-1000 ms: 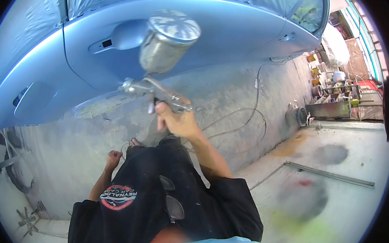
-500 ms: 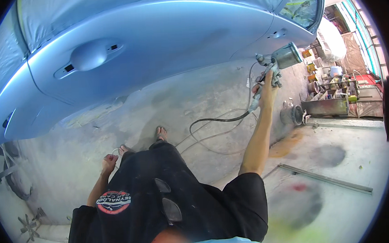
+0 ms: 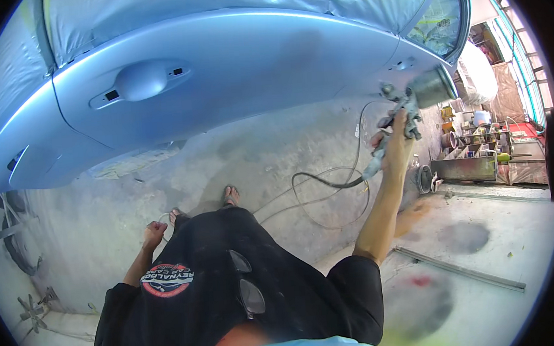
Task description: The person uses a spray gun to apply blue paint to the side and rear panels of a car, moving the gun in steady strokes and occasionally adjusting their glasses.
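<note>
My right hand point(image 3: 396, 131) is wrapped around a paint-spattered spray gun point(image 3: 406, 108), its arm stretched out to the right. The gun's grey metal cup point(image 3: 430, 87) tilts sideways at the top, close to the lower right of a blue car door panel point(image 3: 233, 74). From the gun's handle a dark air hose point(image 3: 328, 181) drops and runs into pale loops on the floor. Low by my left side, my left hand point(image 3: 155, 232) is closed around what looks like a thin pale stretch of that hose; the fingers partly hide it.
Plastic masking film point(image 3: 216, 2) covers the car's windows. A metal rack with cans point(image 3: 467, 166) and a bucket point(image 3: 424, 179) stand at the right. Behind me a metal bar point(image 3: 460, 268) lies on the stained floor. A stand with a wheel point(image 3: 16, 236) is at far left.
My right hand has moved the spray gun right and slightly down in view, along the door. The hose has shifted with it. The left hand stays almost in place.
</note>
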Demonstrator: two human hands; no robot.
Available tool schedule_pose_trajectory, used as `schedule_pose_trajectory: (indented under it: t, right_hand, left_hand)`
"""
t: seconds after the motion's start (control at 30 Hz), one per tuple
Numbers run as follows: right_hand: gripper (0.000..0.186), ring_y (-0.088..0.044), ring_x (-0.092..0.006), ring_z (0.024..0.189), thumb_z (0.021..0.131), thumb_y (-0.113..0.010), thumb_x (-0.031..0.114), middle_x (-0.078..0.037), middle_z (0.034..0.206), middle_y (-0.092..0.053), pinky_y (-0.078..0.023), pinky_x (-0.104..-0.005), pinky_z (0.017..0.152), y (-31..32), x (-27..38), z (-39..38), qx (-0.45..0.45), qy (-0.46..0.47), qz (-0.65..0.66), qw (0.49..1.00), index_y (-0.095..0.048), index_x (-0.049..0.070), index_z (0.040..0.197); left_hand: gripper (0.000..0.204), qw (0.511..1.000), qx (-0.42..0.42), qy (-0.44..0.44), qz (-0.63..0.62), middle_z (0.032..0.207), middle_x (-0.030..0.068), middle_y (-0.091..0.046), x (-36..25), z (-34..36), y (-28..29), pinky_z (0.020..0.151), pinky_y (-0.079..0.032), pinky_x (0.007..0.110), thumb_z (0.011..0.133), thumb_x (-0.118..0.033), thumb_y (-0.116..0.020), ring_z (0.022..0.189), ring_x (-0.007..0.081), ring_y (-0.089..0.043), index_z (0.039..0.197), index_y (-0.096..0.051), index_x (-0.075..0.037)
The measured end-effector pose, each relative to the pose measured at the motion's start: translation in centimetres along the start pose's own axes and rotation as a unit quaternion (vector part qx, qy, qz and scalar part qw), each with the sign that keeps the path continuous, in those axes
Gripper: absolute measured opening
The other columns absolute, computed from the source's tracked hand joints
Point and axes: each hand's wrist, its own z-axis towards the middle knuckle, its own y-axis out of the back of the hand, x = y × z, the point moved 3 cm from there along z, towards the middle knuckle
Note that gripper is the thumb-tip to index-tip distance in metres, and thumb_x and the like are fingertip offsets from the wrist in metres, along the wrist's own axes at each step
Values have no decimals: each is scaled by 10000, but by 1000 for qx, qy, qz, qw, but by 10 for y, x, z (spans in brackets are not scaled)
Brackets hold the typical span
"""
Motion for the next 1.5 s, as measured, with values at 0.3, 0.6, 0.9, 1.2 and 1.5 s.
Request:
schedule_pose_trajectory:
  t: [0.3,0.6,0.9,1.2,1.5]
  right_hand:
    - [486,-588,-151,478,1001,-521,444,-87,797,-625,-436,-259,383,-189,101,-191,374,-14,61,925,-589,-27,1102]
    - [513,-558,-150,437,987,-526,484,-100,747,-619,-421,-255,358,-229,134,-172,427,-13,97,899,-600,-19,1059]
    - [505,-526,-144,406,955,-566,523,-60,709,-596,-402,-257,353,-37,80,39,169,-32,-49,984,-616,22,996]
    - [491,-574,-170,426,921,-615,528,-57,684,-601,-467,-300,379,91,25,202,-8,5,-73,997,-609,37,949]
    - [339,-570,-121,679,979,-590,369,-18,827,-533,-480,-298,415,37,31,127,1,128,-76,989,-584,39,1053]
  left_hand:
    - [420,995,-37,-66,-63,793,146,-712,12,33,6,700,-524,397,825,-437,-688,758,281,-690,874,-708,-20]
    - [431,998,-37,-25,-40,826,161,-713,66,26,18,719,-525,390,798,-422,-712,784,278,-690,896,-707,-2]
    - [416,996,-10,75,-41,727,115,-683,87,15,13,631,-524,366,811,-398,-714,646,204,-656,931,-694,-1]
    - [352,994,-25,41,-95,725,98,-666,32,1,4,578,-516,324,865,-322,-696,617,166,-628,905,-677,28]
    - [498,991,34,-42,119,634,147,-659,91,21,20,604,-496,411,839,-478,-622,589,239,-638,652,-690,-21]
